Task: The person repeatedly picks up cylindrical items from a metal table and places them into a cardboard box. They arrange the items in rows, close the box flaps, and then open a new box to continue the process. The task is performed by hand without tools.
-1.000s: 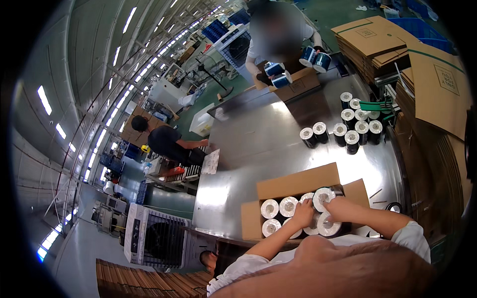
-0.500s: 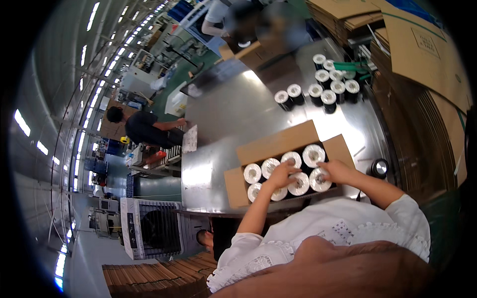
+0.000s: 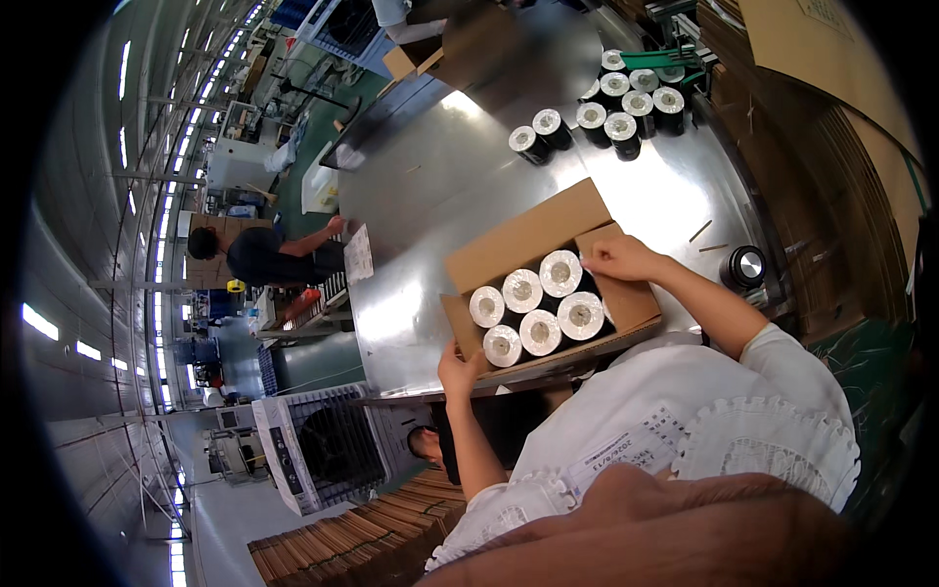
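At the left end of the open cardboard box on the metal table, the left hand curls its fingers at the near corner of the left flap; whether it pinches, I cannot tell. Between the flaps, six glossy white-topped, dark-sided rolls show in two rows. Farther right, the right hand pinches the inward-leaning right flap; the step looks like folding flaps, and the next move seems to call for pressing the left one inward.

Glossy smooth metal table, matt brown cardboard box, shiny-wrapped white-ended rolls, cloth shirt
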`<state>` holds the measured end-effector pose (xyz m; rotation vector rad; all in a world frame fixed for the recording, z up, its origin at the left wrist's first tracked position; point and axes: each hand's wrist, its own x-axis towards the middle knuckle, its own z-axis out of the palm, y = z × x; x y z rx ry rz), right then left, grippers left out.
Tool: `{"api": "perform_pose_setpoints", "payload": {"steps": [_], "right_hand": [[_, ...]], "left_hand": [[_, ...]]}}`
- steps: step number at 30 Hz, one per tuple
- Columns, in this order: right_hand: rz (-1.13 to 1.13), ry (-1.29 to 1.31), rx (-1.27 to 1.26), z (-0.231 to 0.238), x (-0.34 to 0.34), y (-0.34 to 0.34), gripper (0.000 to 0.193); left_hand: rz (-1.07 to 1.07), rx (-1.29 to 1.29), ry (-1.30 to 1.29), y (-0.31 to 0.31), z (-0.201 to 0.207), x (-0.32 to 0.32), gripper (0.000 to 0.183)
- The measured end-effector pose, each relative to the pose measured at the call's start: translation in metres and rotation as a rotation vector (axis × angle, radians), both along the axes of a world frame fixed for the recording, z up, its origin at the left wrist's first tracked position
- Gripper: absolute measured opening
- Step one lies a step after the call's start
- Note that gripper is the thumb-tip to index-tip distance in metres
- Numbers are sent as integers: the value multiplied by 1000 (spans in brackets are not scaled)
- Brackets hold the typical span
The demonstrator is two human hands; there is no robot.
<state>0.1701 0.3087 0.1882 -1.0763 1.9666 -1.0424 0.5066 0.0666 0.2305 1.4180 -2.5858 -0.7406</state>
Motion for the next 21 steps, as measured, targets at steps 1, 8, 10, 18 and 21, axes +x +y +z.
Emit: {"api": "perform_pose_setpoints", "payload": {"steps": [1,8,10,18,21], "right_hand": [[136,317,100,-25,8,-14,48],[218,78,110,-12,-5,-24,46],[-174,-143,-196,-8,11,-6,42],[-420,-410,-130,-117,53,46,85],[-417,-619,-184,-109,65,47,80]], "left_hand": [[-75,57,-30,9,1,-6,54],[-172,-208,-20,18,-29,-46,25],[-149,-508,255,8,-57,-68,13],[-423,-622,239,-7,-71,-208,60],[-308,-503,151,-5,-78,-214,46]]}}
